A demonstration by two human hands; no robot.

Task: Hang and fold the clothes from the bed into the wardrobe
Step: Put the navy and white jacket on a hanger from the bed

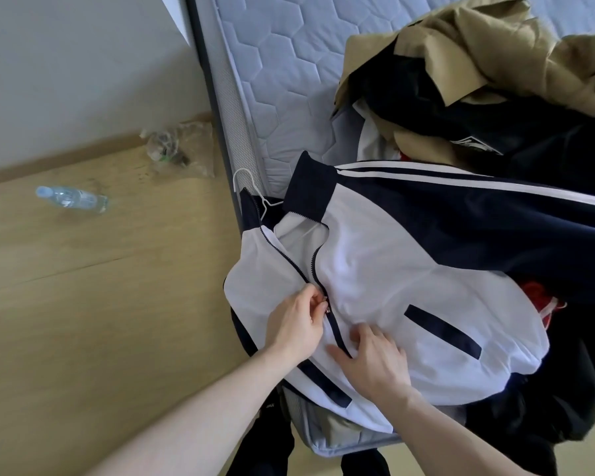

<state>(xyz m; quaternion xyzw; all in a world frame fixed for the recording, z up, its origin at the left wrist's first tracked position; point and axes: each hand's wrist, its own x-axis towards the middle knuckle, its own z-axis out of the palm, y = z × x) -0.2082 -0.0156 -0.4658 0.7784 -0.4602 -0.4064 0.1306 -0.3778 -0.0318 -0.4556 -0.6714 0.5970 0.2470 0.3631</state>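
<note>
A white-and-navy track jacket (392, 269) lies front-up across the corner of the mattress (282, 80), w/ a white wire hanger (251, 190) inside it — hook sticking out past the collar toward the bed edge; zip is done up from the hem to about mid-chest, open above that. Left hand (299, 324) sits on the jacket's left panel, thumb and forefinger pinching the zipper pull (325, 305); right hand (375, 359) lies flat just beside it on the other side of the zip, fingers spread and pressing the white fabric down near the hem. Both hands are at the lower front of the jacket, close together, zip line running between them. Behind the jacket — a heap of other clothes: a tan garment (495, 49) on top, black items (495, 125) under it, something red (536, 297) poking out by the jacket's pocket side. On the wood floor (83, 304) left of the bed: a plastic water bottle (71, 199) lying on its side; a crumpled clear plastic bag (176, 149) by the wall.
</note>
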